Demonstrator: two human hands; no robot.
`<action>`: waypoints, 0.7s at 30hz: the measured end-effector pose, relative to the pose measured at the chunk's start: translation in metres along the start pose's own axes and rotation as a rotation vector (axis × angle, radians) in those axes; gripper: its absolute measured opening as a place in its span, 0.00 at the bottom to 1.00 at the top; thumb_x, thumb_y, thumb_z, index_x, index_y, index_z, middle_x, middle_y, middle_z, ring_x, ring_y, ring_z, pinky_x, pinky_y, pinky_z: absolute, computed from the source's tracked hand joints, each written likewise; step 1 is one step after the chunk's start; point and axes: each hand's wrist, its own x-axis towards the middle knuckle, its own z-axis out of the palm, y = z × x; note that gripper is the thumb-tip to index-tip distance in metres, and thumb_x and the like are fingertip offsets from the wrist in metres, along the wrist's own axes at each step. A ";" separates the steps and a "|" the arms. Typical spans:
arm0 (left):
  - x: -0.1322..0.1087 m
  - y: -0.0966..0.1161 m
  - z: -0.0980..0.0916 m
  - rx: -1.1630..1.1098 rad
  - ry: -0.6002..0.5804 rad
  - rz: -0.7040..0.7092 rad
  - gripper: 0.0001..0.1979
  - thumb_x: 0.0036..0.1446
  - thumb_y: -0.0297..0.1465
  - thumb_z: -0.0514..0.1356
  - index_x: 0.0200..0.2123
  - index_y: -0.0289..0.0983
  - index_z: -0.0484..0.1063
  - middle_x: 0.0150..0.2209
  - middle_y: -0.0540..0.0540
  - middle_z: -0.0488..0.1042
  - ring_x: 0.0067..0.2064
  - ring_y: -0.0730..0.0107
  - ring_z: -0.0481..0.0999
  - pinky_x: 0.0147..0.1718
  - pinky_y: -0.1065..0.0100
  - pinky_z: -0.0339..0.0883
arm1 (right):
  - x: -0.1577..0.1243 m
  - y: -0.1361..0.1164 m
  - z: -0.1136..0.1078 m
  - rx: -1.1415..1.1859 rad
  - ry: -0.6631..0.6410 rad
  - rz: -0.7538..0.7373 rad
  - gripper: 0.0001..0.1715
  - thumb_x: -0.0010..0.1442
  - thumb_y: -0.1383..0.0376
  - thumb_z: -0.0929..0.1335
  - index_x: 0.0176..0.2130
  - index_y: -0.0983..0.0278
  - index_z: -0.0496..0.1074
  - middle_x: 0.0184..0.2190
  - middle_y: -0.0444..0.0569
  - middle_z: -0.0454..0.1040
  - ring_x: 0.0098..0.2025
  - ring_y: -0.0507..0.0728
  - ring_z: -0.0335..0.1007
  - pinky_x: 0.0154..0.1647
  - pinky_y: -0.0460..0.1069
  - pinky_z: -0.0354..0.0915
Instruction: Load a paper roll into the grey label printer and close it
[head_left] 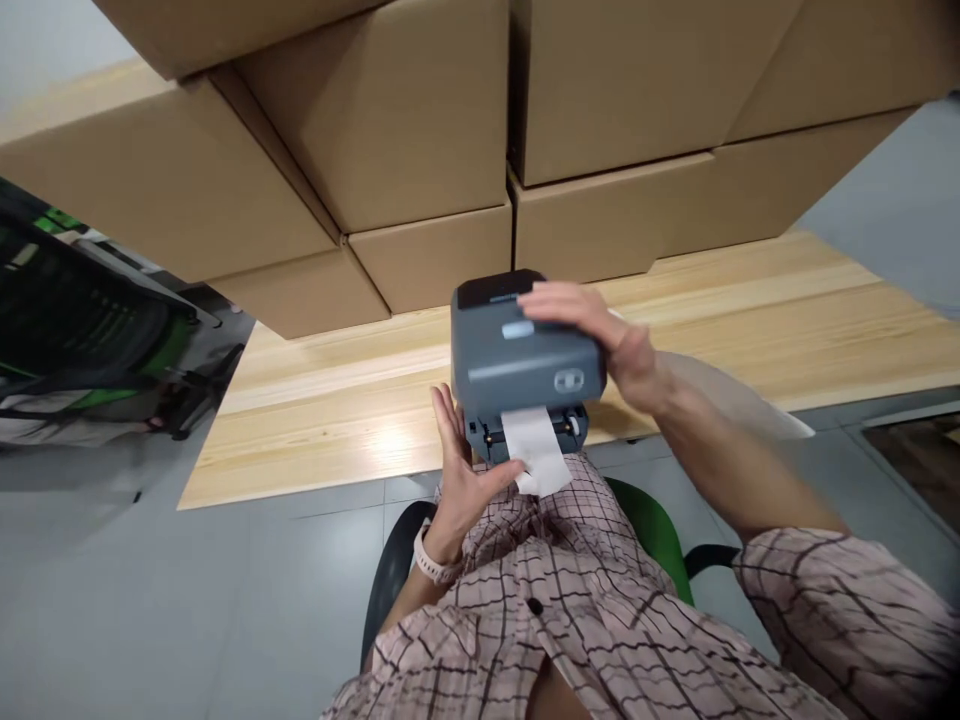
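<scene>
A dark grey label printer stands on the wooden table, its lid raised a little above the base. From its front hangs a white paper strip that passes over a black roller. My left hand is at the left side of the base, fingers spread upright along it, the thumb reaching across to touch the strip's lower left edge. Over the right side of the lid lies my right hand, slightly blurred, its fingers across the top and wrapped round the right edge; its thumb is hidden.
Stacked cardboard boxes form a wall behind the printer on the wooden table. A white sheet-like thing, partly behind my right forearm, sticks out past the table's front edge. Dark mesh chairs stand at left. A green chair is under me.
</scene>
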 end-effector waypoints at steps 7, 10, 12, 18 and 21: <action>0.016 0.006 -0.003 -0.051 0.108 0.156 0.51 0.61 0.60 0.64 0.79 0.59 0.43 0.83 0.49 0.37 0.83 0.46 0.41 0.79 0.45 0.44 | -0.064 0.001 0.038 -0.247 -0.010 -0.023 0.31 0.80 0.50 0.53 0.64 0.50 0.76 0.69 0.46 0.74 0.73 0.60 0.66 0.80 0.68 0.49; 0.027 0.013 0.006 -0.026 0.120 0.040 0.46 0.64 0.51 0.66 0.78 0.54 0.50 0.82 0.47 0.45 0.82 0.48 0.45 0.80 0.48 0.45 | -0.067 0.000 0.048 -0.248 0.103 -0.004 0.26 0.80 0.56 0.56 0.61 0.52 0.78 0.67 0.47 0.76 0.72 0.60 0.68 0.79 0.68 0.52; 0.030 0.015 0.011 -0.041 0.104 0.000 0.45 0.64 0.47 0.67 0.78 0.51 0.52 0.81 0.46 0.50 0.82 0.49 0.47 0.79 0.50 0.46 | -0.067 -0.002 0.052 -0.240 0.149 0.008 0.23 0.78 0.59 0.60 0.60 0.52 0.79 0.65 0.46 0.78 0.71 0.60 0.70 0.79 0.67 0.54; 0.030 0.015 0.015 -0.007 0.107 0.049 0.41 0.66 0.47 0.65 0.77 0.51 0.54 0.80 0.48 0.54 0.81 0.50 0.51 0.79 0.51 0.48 | -0.069 -0.002 0.060 -0.201 0.252 0.028 0.20 0.75 0.63 0.64 0.57 0.49 0.80 0.62 0.43 0.81 0.67 0.60 0.75 0.78 0.68 0.56; 0.020 0.011 0.014 0.032 0.124 0.036 0.41 0.66 0.48 0.65 0.76 0.52 0.54 0.80 0.47 0.53 0.81 0.51 0.52 0.78 0.52 0.52 | -0.069 -0.001 0.061 -0.197 0.268 0.066 0.18 0.74 0.61 0.64 0.52 0.49 0.82 0.60 0.42 0.82 0.66 0.61 0.76 0.77 0.68 0.59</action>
